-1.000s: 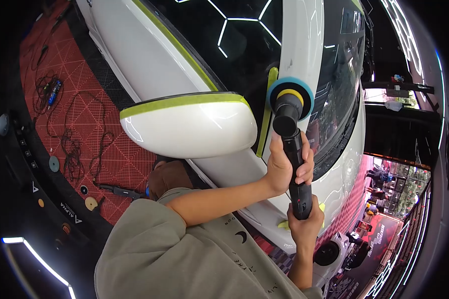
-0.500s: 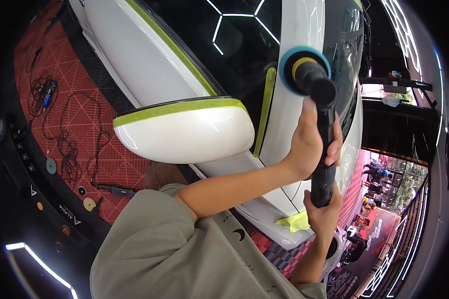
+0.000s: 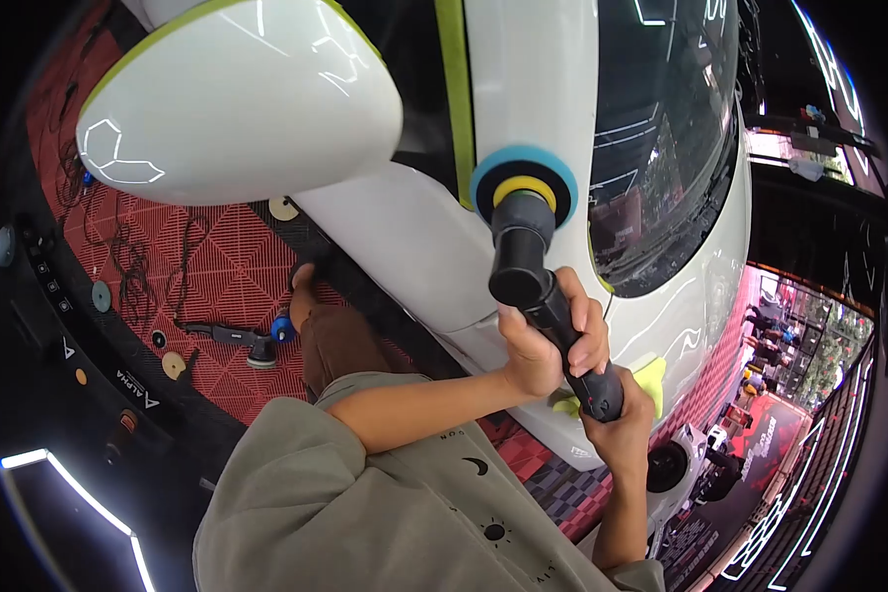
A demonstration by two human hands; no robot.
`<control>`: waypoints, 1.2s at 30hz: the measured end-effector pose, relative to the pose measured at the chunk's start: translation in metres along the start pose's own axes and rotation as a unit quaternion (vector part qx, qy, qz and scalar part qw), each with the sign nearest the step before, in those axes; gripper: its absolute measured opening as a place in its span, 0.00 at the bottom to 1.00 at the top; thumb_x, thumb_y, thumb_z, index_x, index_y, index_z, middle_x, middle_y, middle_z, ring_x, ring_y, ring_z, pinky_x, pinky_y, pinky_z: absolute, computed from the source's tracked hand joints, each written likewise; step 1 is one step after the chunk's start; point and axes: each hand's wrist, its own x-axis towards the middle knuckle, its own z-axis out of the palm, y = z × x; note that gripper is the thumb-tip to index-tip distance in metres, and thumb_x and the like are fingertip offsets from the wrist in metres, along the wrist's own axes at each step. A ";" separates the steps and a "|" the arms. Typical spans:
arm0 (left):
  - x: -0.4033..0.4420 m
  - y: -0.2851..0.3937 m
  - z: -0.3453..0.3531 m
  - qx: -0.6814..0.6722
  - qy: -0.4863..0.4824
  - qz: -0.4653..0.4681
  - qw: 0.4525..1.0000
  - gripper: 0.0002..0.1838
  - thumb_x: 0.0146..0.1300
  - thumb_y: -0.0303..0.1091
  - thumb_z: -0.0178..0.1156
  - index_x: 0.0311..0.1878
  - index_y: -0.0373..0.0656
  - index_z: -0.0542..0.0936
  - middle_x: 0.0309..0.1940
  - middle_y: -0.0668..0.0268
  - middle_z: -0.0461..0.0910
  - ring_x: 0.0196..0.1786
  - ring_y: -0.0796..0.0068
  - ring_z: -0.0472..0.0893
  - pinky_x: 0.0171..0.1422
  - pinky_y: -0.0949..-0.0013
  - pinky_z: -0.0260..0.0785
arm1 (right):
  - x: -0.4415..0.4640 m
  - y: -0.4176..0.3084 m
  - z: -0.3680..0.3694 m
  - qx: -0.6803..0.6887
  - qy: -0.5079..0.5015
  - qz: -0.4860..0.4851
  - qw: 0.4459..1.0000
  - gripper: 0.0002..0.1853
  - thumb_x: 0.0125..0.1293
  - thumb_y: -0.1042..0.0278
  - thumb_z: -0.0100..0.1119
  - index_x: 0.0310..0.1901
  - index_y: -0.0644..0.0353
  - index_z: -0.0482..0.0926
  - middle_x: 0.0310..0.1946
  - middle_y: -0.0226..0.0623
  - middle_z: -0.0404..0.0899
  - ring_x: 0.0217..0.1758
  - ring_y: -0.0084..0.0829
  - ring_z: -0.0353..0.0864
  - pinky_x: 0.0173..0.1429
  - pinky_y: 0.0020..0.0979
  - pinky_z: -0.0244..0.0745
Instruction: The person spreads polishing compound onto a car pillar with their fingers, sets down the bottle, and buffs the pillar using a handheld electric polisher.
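A black cordless-looking polisher (image 3: 520, 261) with a yellow ring and a blue foam pad (image 3: 493, 163) lies against the white windshield pillar (image 3: 528, 79) of a car. My left hand (image 3: 553, 345) wraps around its body just behind the head, thumb on the left side and fingers on the right. Around the rear end of the handle is my right hand (image 3: 622, 424), also closed. Green masking tape (image 3: 454, 89) runs along the pillar's edge beside the pad. The pad's working face is hidden.
The white side mirror (image 3: 247, 109) juts out at upper left. A yellow-green cloth (image 3: 646, 385) rests on the car near my right hand. On the red tiled floor (image 3: 232, 266) lie another polisher (image 3: 229, 335), a blue bottle (image 3: 283, 328), cords and loose pads.
The view has shifted, so the mirror looks larger and higher. Both hands and the polisher have come lower along the pillar, toward the windshield's base. The grip is unchanged.
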 end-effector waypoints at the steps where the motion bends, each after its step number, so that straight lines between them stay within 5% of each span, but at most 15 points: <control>1: -0.003 -0.010 -0.008 -0.011 -0.005 0.021 1.000 0.45 0.49 0.90 0.31 0.31 0.51 0.63 0.10 0.69 0.61 0.10 0.77 0.60 0.21 0.66 0.64 | -0.002 0.007 0.001 -0.024 0.001 -0.020 1.000 0.23 0.40 0.79 0.69 0.43 0.62 0.78 0.30 0.47 0.81 0.33 0.45 0.83 0.40 0.35 0.77; 8: -0.029 -0.050 -0.024 -0.080 -0.010 0.030 0.996 0.43 0.55 0.86 0.29 0.32 0.48 0.63 0.12 0.68 0.63 0.12 0.77 0.63 0.23 0.67 0.66 | -0.029 0.041 0.005 -0.044 -0.005 -0.021 0.999 0.23 0.38 0.78 0.69 0.43 0.60 0.78 0.30 0.46 0.81 0.33 0.48 0.83 0.38 0.37 0.76; 11: -0.041 -0.077 -0.023 0.025 0.021 -0.011 0.999 0.42 0.55 0.87 0.29 0.31 0.51 0.63 0.11 0.70 0.61 0.11 0.77 0.61 0.23 0.66 0.65 | -0.048 0.069 0.008 -0.015 -0.012 0.002 1.000 0.23 0.39 0.78 0.70 0.42 0.61 0.79 0.29 0.46 0.81 0.33 0.47 0.83 0.38 0.36 0.76; 13: -0.053 -0.098 -0.029 0.023 0.028 -0.022 0.999 0.42 0.54 0.87 0.29 0.32 0.51 0.63 0.11 0.70 0.62 0.12 0.77 0.62 0.23 0.66 0.65 | -0.061 0.089 0.010 0.020 -0.029 0.014 0.999 0.19 0.42 0.79 0.67 0.41 0.65 0.78 0.25 0.44 0.78 0.26 0.34 0.79 0.36 0.30 0.74; 19: -0.069 -0.147 -0.033 0.048 0.041 -0.066 0.996 0.43 0.54 0.87 0.30 0.33 0.48 0.62 0.13 0.67 0.63 0.13 0.76 0.64 0.27 0.67 0.67 | -0.090 0.136 0.015 0.061 -0.039 0.047 0.996 0.14 0.46 0.77 0.68 0.35 0.65 0.75 0.19 0.39 0.70 0.21 0.29 0.67 0.30 0.30 0.68; 23: -0.078 -0.179 -0.035 0.050 0.011 -0.085 0.995 0.42 0.58 0.84 0.32 0.35 0.47 0.62 0.16 0.67 0.66 0.16 0.76 0.67 0.29 0.67 0.70 | -0.108 0.162 0.011 0.055 -0.057 0.087 0.993 0.17 0.44 0.76 0.69 0.38 0.64 0.78 0.22 0.44 0.76 0.22 0.35 0.75 0.34 0.30 0.72; 26: -0.084 -0.200 -0.034 0.051 0.006 -0.105 0.993 0.41 0.61 0.82 0.32 0.36 0.46 0.63 0.17 0.67 0.66 0.17 0.76 0.68 0.31 0.66 0.71 | -0.122 0.176 0.009 0.086 -0.062 0.111 0.988 0.15 0.46 0.76 0.68 0.37 0.65 0.77 0.21 0.38 0.73 0.22 0.27 0.70 0.32 0.28 0.69; 32: -0.061 -0.184 -0.019 0.120 0.023 -0.097 0.988 0.39 0.64 0.78 0.30 0.38 0.45 0.63 0.17 0.66 0.66 0.17 0.75 0.69 0.30 0.66 0.71 | -0.109 0.168 0.007 0.201 -0.101 0.166 0.960 0.14 0.48 0.76 0.67 0.38 0.65 0.76 0.21 0.28 0.70 0.25 0.21 0.66 0.32 0.26 0.67; 36: -0.037 -0.144 -0.011 0.153 0.047 -0.046 0.986 0.40 0.63 0.80 0.29 0.37 0.46 0.63 0.16 0.66 0.65 0.15 0.75 0.67 0.27 0.66 0.68 | -0.071 0.134 0.012 0.221 -0.090 0.081 0.968 0.13 0.48 0.75 0.68 0.35 0.65 0.75 0.20 0.29 0.68 0.23 0.21 0.63 0.31 0.26 0.65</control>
